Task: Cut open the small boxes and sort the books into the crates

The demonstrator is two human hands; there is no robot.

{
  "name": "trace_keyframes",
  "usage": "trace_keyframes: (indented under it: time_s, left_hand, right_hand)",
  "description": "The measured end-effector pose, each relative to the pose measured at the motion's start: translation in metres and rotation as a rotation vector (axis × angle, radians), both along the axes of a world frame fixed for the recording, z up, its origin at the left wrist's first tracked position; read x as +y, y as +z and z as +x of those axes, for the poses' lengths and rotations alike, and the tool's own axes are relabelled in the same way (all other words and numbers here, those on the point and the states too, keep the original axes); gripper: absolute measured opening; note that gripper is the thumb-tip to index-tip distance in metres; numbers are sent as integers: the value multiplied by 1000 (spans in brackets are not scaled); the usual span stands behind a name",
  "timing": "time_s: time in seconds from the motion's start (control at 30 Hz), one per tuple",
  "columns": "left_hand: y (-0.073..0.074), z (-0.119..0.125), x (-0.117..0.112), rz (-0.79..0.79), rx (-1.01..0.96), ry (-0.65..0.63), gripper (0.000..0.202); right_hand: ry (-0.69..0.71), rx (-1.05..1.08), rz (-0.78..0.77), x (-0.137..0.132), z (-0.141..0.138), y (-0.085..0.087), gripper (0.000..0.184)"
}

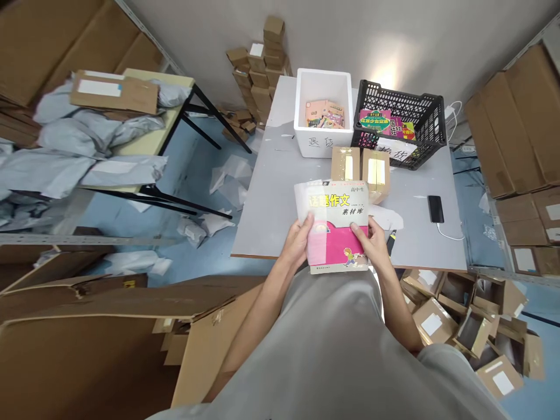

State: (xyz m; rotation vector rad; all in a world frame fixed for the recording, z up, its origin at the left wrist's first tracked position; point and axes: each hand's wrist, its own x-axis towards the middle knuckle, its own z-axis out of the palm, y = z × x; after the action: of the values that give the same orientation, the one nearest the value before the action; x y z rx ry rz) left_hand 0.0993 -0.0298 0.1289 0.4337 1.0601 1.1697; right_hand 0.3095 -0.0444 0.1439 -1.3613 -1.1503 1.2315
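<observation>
A pink and white paperback book [339, 233] with yellow Chinese lettering is held up over the table's front edge, cover facing me. My left hand [299, 239] grips its left side, thumb on the cover. On the right side, my right hand [371, 239] pinches the book with the thumb on the front. The fingers behind the book are hidden. Just beyond it, two small cardboard boxes [345, 163] sit side by side, partly covered by the book. Near my right hand lie a black and yellow tool [391, 240], perhaps a cutter, and a white paper piece [387, 218].
On the grey table [266, 204] stand a white foam box [324, 143] and a black plastic crate [431, 125], both containing books. A phone [436, 209] with a cable lies right. Opened cartons [435, 321] pile below right. Grey parcels [79, 169] cover the left table; a large carton [96, 350] stands lower left.
</observation>
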Motion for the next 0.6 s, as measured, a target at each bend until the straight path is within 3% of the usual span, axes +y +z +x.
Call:
trace_keyframes:
  time_s: [0.13, 0.2, 0.27, 0.37, 0.47, 0.53, 0.6]
  left_hand:
    - [-12, -10, 16, 20, 144, 204, 76]
    - [-23, -18, 23, 52, 215, 234, 76]
    - [-37, -22, 29, 111, 293, 193, 79]
    - [-57, -19, 36, 174, 422, 78, 101]
    - [-66, -11, 37, 182, 555, -54, 116]
    - [-61, -8, 33, 245, 706, -28, 105]
    - [-46, -8, 28, 370, 853, 92, 70]
  right_hand:
    - [-146, -105, 108, -3, 13, 12, 47]
    - [-224, -131, 149, -1, 24, 19, 44]
    - [-279, -112, 157, 2, 35, 25, 43]
    - [-300, -33, 117, 4, 44, 31, 47]
    - [-289, 46, 71, 2, 42, 36, 56]
    - [-279, 77, 53, -1, 38, 37, 60]
    - [-266, 91, 44, -3, 36, 38, 61]
